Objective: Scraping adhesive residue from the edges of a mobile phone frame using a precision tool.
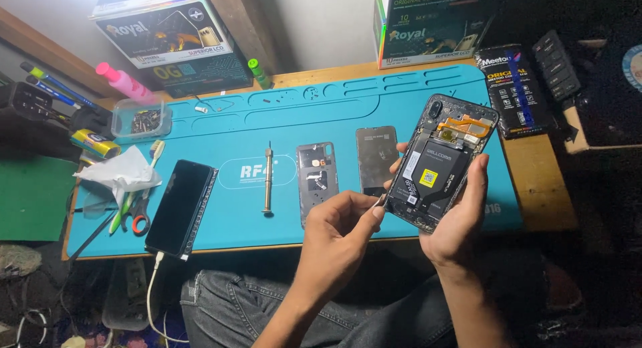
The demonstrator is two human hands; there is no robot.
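My right hand holds an opened smartphone from below, tilted, with its black battery, yellow sticker and orange flex cable showing. The thumb lies on the phone's right edge and the fingertips curl round its left edge. My left hand pinches a small thin metal tool, whose tip touches the phone's lower left edge. Both hands hover over the front edge of a blue work mat.
On the mat lie a grey inner phone frame, a dark flat panel, a screwdriver and a black phone on a white cable. At left are tissue, scissors and a clear screw tray. Boxes stand behind.
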